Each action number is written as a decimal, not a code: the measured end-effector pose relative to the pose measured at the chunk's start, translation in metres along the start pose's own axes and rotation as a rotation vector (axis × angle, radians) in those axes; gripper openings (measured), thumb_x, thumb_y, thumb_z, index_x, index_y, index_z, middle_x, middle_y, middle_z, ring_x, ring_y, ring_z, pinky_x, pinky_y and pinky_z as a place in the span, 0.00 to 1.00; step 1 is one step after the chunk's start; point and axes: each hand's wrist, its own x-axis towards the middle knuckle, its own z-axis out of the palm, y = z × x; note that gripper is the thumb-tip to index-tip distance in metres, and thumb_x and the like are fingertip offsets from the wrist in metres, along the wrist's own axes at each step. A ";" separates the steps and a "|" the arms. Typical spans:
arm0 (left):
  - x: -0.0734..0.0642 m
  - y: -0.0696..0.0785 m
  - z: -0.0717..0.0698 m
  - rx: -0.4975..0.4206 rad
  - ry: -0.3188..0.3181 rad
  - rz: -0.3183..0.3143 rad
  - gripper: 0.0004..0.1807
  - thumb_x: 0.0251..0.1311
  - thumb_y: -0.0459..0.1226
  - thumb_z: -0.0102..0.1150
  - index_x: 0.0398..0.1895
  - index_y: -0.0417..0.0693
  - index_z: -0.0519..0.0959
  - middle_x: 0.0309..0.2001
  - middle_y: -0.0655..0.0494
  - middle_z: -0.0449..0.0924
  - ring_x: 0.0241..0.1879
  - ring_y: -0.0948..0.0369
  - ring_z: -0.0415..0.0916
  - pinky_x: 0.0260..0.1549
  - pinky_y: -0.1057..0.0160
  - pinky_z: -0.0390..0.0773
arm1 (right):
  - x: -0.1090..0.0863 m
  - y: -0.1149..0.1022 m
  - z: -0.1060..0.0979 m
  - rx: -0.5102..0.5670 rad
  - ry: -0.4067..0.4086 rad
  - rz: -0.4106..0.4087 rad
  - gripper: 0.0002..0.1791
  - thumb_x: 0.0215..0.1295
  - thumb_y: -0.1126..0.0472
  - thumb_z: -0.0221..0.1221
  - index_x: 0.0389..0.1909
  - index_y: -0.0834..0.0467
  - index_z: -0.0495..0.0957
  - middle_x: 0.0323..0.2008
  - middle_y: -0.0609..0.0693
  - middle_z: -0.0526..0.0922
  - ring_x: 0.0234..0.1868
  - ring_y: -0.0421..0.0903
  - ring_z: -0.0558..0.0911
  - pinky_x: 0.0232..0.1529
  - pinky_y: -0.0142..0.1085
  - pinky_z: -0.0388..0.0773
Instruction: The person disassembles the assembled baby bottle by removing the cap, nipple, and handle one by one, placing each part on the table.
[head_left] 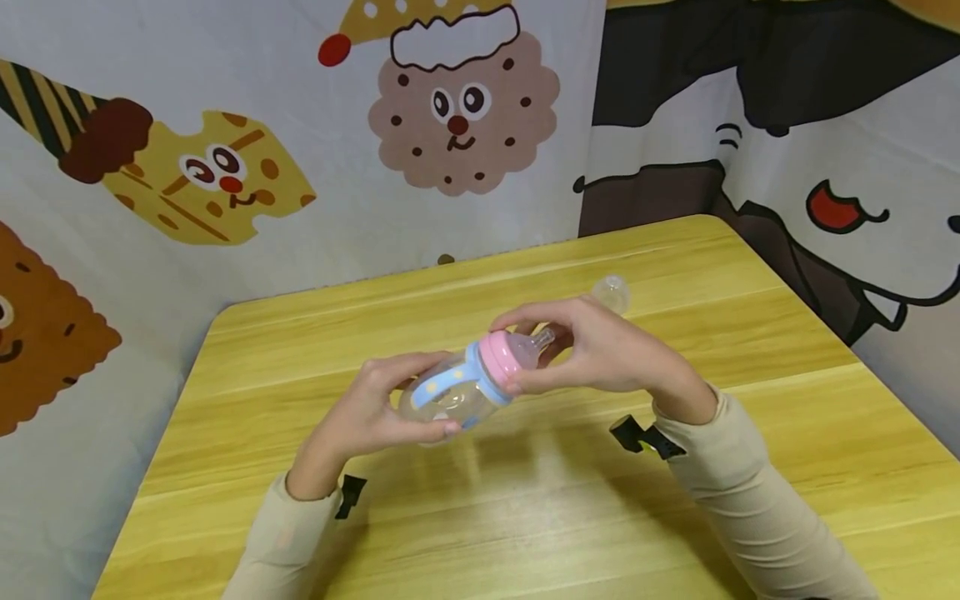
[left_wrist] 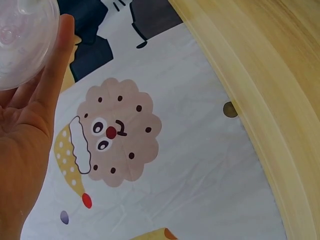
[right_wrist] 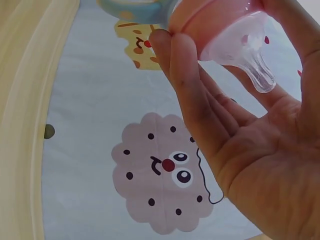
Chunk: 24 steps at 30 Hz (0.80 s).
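A clear baby bottle (head_left: 452, 398) with a blue handle dotted in yellow is held tilted above the table, its teat (head_left: 542, 338) toward the right. My left hand (head_left: 367, 408) grips the bottle's body near the base, thumb in front and fingers behind. Around the pink collar (head_left: 500, 358) curl the thumb and fingers of my right hand (head_left: 600, 350). In the right wrist view the clear teat (right_wrist: 250, 62) points into the space before the right palm. The left wrist view shows the bottle's round base (left_wrist: 25, 45) against the left fingers.
A clear dome-shaped cap (head_left: 612, 293) sits on the wooden table (head_left: 510, 517) beyond my right hand. Behind the table hangs a white cloth (head_left: 300, 58) printed with cartoon food faces. Small black devices (head_left: 647, 438) are fixed at both wrists.
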 end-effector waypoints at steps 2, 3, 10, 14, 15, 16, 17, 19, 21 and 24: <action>0.000 0.001 0.000 -0.004 -0.003 -0.001 0.34 0.55 0.46 0.82 0.64 0.43 0.83 0.52 0.51 0.90 0.41 0.55 0.88 0.39 0.58 0.90 | -0.001 0.000 -0.001 0.024 -0.012 -0.026 0.30 0.60 0.60 0.78 0.63 0.55 0.82 0.53 0.46 0.87 0.44 0.43 0.88 0.48 0.40 0.89; 0.000 0.001 0.000 -0.008 -0.005 -0.005 0.34 0.55 0.45 0.82 0.64 0.43 0.83 0.52 0.51 0.90 0.41 0.55 0.88 0.40 0.58 0.89 | -0.001 0.000 -0.001 0.034 -0.018 -0.041 0.30 0.60 0.60 0.78 0.63 0.56 0.82 0.54 0.46 0.87 0.46 0.44 0.88 0.49 0.41 0.89; 0.000 0.000 -0.002 -0.024 -0.017 -0.009 0.35 0.53 0.41 0.82 0.65 0.43 0.82 0.53 0.52 0.90 0.43 0.60 0.88 0.41 0.58 0.90 | -0.002 -0.001 -0.003 -0.006 -0.051 -0.148 0.31 0.62 0.60 0.77 0.67 0.52 0.80 0.59 0.45 0.83 0.55 0.47 0.82 0.55 0.41 0.86; 0.000 0.000 -0.002 -0.031 -0.019 -0.009 0.35 0.54 0.43 0.82 0.66 0.43 0.82 0.54 0.51 0.89 0.43 0.59 0.88 0.42 0.58 0.90 | -0.003 -0.003 -0.005 -0.052 -0.055 -0.161 0.32 0.62 0.59 0.77 0.67 0.49 0.80 0.60 0.43 0.82 0.56 0.44 0.81 0.55 0.41 0.85; -0.001 0.000 -0.002 -0.034 -0.019 -0.011 0.35 0.54 0.43 0.82 0.65 0.43 0.82 0.54 0.51 0.89 0.43 0.59 0.88 0.42 0.57 0.90 | -0.003 -0.004 -0.006 -0.057 -0.054 -0.163 0.32 0.61 0.59 0.78 0.67 0.49 0.80 0.60 0.43 0.82 0.56 0.44 0.81 0.55 0.41 0.84; -0.001 0.000 -0.002 -0.035 -0.019 -0.013 0.35 0.54 0.43 0.82 0.65 0.43 0.82 0.54 0.51 0.89 0.43 0.59 0.88 0.42 0.57 0.90 | -0.004 -0.004 -0.006 -0.063 -0.052 -0.163 0.32 0.61 0.59 0.78 0.67 0.49 0.80 0.60 0.43 0.82 0.57 0.44 0.81 0.55 0.41 0.84; -0.001 0.000 -0.002 -0.036 -0.019 -0.015 0.35 0.53 0.44 0.82 0.65 0.43 0.82 0.54 0.52 0.89 0.43 0.59 0.88 0.42 0.57 0.90 | -0.004 -0.004 -0.007 -0.073 -0.048 -0.165 0.32 0.61 0.59 0.78 0.67 0.49 0.80 0.60 0.43 0.82 0.57 0.44 0.81 0.56 0.41 0.84; -0.002 0.000 -0.003 -0.036 -0.018 -0.021 0.35 0.53 0.44 0.82 0.65 0.44 0.82 0.54 0.52 0.89 0.44 0.59 0.88 0.43 0.57 0.90 | -0.005 -0.004 -0.008 -0.083 -0.038 -0.164 0.33 0.61 0.58 0.78 0.67 0.49 0.80 0.61 0.43 0.82 0.57 0.44 0.81 0.56 0.42 0.83; -0.002 -0.001 -0.003 -0.035 -0.017 -0.024 0.35 0.53 0.44 0.82 0.65 0.44 0.82 0.54 0.53 0.89 0.44 0.58 0.89 0.43 0.57 0.89 | -0.006 -0.004 -0.010 -0.100 -0.022 -0.160 0.34 0.61 0.57 0.78 0.68 0.50 0.79 0.61 0.43 0.82 0.57 0.43 0.81 0.57 0.42 0.83; -0.002 -0.001 -0.004 -0.031 -0.016 -0.026 0.35 0.54 0.44 0.82 0.65 0.45 0.83 0.53 0.53 0.90 0.43 0.57 0.89 0.43 0.57 0.89 | -0.009 -0.004 -0.013 -0.109 0.016 -0.148 0.38 0.59 0.58 0.79 0.71 0.53 0.77 0.62 0.44 0.82 0.57 0.43 0.82 0.59 0.41 0.82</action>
